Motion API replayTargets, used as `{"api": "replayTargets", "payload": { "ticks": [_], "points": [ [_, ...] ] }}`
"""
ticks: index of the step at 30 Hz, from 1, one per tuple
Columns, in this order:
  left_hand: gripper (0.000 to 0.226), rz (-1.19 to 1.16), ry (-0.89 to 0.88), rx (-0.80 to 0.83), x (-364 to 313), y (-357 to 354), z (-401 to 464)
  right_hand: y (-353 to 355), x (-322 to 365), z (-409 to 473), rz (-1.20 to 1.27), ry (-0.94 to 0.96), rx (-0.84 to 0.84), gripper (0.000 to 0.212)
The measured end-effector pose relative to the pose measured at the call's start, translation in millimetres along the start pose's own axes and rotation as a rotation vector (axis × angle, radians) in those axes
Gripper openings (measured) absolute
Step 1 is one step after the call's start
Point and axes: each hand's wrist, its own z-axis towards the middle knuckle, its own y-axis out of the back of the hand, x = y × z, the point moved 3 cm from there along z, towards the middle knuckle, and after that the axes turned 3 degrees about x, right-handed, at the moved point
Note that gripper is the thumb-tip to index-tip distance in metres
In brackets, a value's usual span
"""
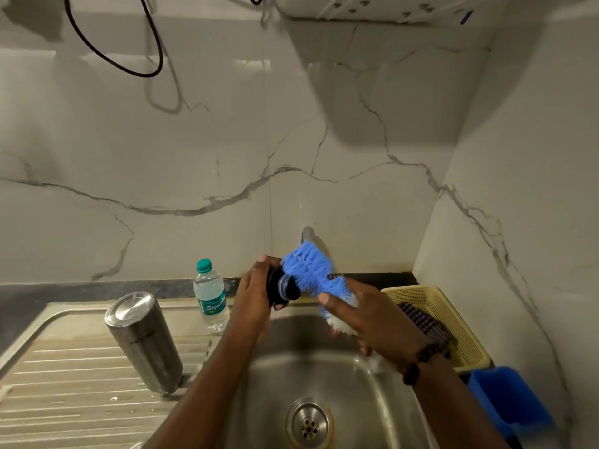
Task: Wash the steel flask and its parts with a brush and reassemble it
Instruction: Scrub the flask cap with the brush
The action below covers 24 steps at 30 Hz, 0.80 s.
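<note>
The steel flask body [142, 341] stands upside down on the ribbed drainboard [64, 384], left of the sink basin [311, 377]. Above the basin my left hand [254, 293] grips the flask's black lid [282, 288], its inner side turned to the right. My right hand [366, 319] grips a bottle brush [311, 273] with blue and white bristles. The blue bristles press against the lid's inner face. The brush's handle is hidden in my right hand.
A small plastic water bottle [210, 294] with a green cap stands behind the drainboard. A grey tap [308, 234] juts from the marble wall above the basin. A yellow basket [444, 322] holding a checked cloth sits right of the sink, a blue bin [509, 400] below it.
</note>
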Motion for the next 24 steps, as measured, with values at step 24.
{"api": "replayTargets", "payload": {
  "ticks": [24],
  "points": [
    [0.044,0.353,-0.129,-0.239,15,-10,6,-34,-12,2,-0.34,0.074,-0.351,0.045]
  ]
}}
